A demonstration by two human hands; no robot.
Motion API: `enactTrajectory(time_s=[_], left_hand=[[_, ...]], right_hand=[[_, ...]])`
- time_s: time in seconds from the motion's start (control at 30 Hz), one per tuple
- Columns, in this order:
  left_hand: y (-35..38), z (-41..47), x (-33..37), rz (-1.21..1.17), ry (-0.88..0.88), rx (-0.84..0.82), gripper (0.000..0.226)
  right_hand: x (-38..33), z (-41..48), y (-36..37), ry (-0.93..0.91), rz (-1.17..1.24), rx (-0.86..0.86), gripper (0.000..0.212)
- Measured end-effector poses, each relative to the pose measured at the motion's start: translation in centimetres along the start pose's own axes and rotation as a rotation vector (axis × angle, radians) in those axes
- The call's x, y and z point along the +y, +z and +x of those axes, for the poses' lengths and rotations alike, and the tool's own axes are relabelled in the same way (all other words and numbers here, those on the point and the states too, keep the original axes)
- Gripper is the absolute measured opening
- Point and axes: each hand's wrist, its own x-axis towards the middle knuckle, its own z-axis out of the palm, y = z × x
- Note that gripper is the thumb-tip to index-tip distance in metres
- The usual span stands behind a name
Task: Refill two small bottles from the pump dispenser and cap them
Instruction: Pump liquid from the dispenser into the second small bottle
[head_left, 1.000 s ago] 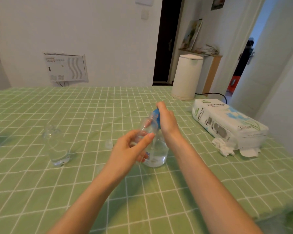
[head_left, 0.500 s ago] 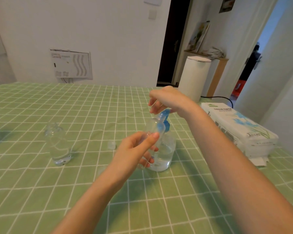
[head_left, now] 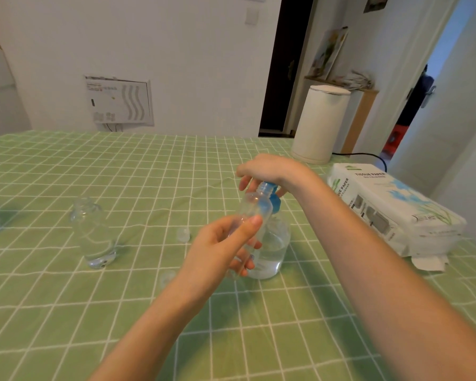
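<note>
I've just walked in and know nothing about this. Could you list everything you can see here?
pump dispenser: one, clear with a blue pump head, mid-table.
held small bottle: one, clear, raised beside the pump head.
standing small bottle: one, clear, no cap on, on the table to the left.
small caps: seemingly two, clear, on the cloth between the bottles.
tissue pack: one, white, on the right.
kettle: one, cream, far right, with a black cord.
tablecloth: one, green with a white grid.
left hand: grips the held small bottle.
right hand: on top of the pump head, fingers curled over it.
</note>
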Motion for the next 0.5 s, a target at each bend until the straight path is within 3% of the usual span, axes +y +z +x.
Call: enactTrajectory(time_s=[0.5], left_hand=[[0.0, -0.3, -0.6, 0.014, -0.021, 0.012, 0.039]], right_hand=[[0.8, 0.2, 1.1, 0.011, 0.032, 0.001, 0.027]])
